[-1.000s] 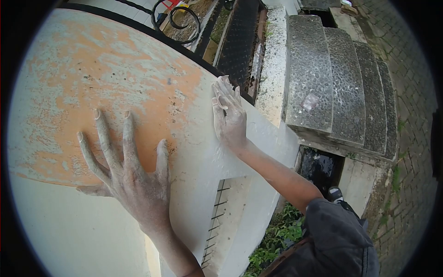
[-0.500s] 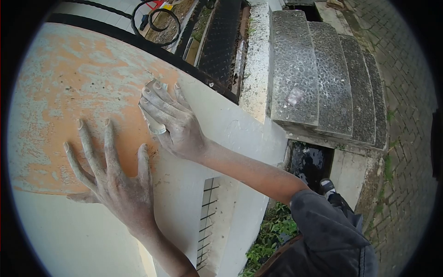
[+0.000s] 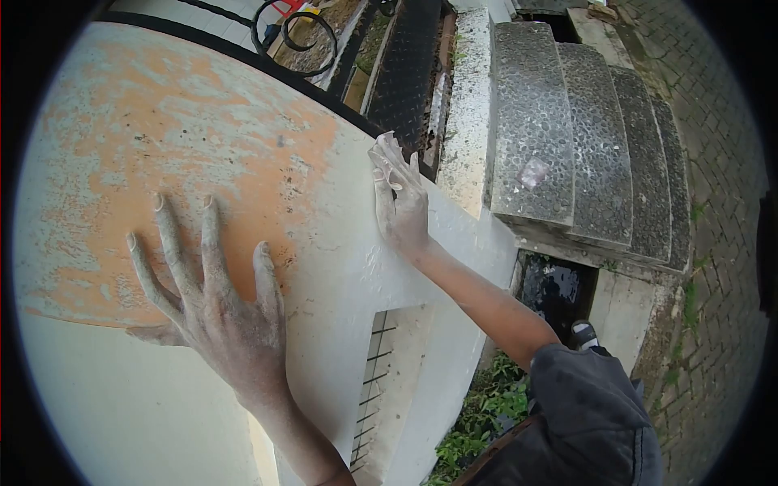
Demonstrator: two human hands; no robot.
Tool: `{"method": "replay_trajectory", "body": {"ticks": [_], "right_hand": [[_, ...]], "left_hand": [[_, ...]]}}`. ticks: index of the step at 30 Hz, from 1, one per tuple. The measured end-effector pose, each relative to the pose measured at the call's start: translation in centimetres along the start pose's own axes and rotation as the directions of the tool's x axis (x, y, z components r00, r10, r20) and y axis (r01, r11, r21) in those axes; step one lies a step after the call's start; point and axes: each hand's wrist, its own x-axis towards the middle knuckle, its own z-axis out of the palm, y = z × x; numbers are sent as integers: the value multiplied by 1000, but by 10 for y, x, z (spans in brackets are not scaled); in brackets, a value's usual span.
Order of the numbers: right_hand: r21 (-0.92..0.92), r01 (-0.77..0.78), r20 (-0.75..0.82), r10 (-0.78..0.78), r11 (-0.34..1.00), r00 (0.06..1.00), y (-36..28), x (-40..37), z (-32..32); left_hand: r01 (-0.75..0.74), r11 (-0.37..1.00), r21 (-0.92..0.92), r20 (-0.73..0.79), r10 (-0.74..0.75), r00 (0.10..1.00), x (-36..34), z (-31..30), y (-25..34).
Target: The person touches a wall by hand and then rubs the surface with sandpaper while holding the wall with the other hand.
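Note:
My left hand [image 3: 231,332] lies with its fingers spread on the wall surface, over the edge of a patch of worn orange paint [image 3: 121,267]. Pale dust coats its skin. Up and to the right, my right hand [image 3: 403,206] is closed around a folded piece of sandpaper [image 3: 386,151], mostly hidden by the fingers. It is at the upper edge of the white wall [image 3: 340,243], close to a black metal rail. Orange and pale grey-green streaks mottle the painted patch.
A black metal gate with a scroll [image 3: 296,36] runs along the wall's top. Pebbled concrete steps [image 3: 531,121] stand at the right, beside a brick-paved road [image 3: 713,162]. Below are a dark water-filled drain [image 3: 555,287], green plants [image 3: 486,397] and a barred wall opening [image 3: 377,373].
My right hand has moved right, off the orange patch to the wall's upper edge, keeping the sandpaper. My left hand stays spread on the wall. The view has shifted slightly.

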Motion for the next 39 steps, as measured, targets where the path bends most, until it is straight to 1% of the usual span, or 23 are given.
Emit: {"method": "replay_trajectory", "body": {"ticks": [1,2,3,4,7,9,10,13,14,17,18,20,21,22,25,28,30,33,34,35,37,38,39], "right_hand": [[59,-37,-21,38,998,999,-6,0,2],[117,-77,-40,82,990,996,-13,-3,4],[133,39,103,-53,990,993,-41,-9,1],[166,157,235,-193,974,953,-63,-12,-1],[305,467,324,-552,830,768,-58,-13,2],[107,262,170,-278,959,945,-22,27,2],[26,124,75,-125,992,989,-13,39,2],[83,149,90,-157,985,984,-32,8,6],[137,206,225,-233,969,946,-45,-21,-1],[187,384,446,-426,904,787,-34,-46,-16],[94,357,363,-366,929,857,-22,-30,-10],[65,155,135,-162,986,977,-10,19,0],[67,51,23,-52,996,998,-10,31,5],[90,52,-54,-47,995,997,-19,25,10],[130,141,294,-174,981,940,-54,-54,-9],[139,383,337,-407,913,849,-34,-47,-13],[3,209,122,-208,978,971,-14,3,1],[81,2,-66,3,997,998,-18,23,11],[69,70,0,-70,995,998,-31,-2,8],[77,145,134,-155,986,979,-39,-28,2],[118,270,390,-295,956,872,-47,-64,-15],[108,334,368,-350,936,861,-34,-57,-16],[62,276,271,-282,959,920,-22,-34,-10]], "left_hand": [[14,999,51,27,-15,1000,0,-1,1],[0,1000,22,11,0,1000,1,0,-1],[-14,1000,-4,1,14,1000,0,1,-3],[-30,999,-32,-16,30,999,1,2,-5],[-24,992,-121,-23,22,999,0,6,-8],[9,1000,-28,-1,-9,1000,0,3,-3],[24,999,22,20,-24,1000,-1,2,-2],[31,1000,3,35,-31,999,-1,3,-3],[37,999,3,39,-37,999,-1,2,-2],[36,999,11,28,-36,999,0,4,-2],[36,999,15,17,-36,999,-1,5,-2],[37,999,-6,33,-36,999,-2,4,-1],[46,998,-31,56,-45,997,0,3,-1],[59,997,-56,75,-55,996,1,1,-1],[51,995,-88,45,-47,998,0,3,-2],[32,995,-92,24,-30,999,-1,6,-3],[26,995,-93,29,-23,999,0,5,-3],[47,995,-86,57,-42,998,-3,3,-2],[49,995,-85,55,-45,997,0,3,-1],[56,995,-85,53,-52,997,1,3,-1],[62,995,-81,62,-57,996,1,1,0],[60,995,-79,59,-56,997,0,2,0],[57,995,-78,56,-52,997,0,3,-1]]}}
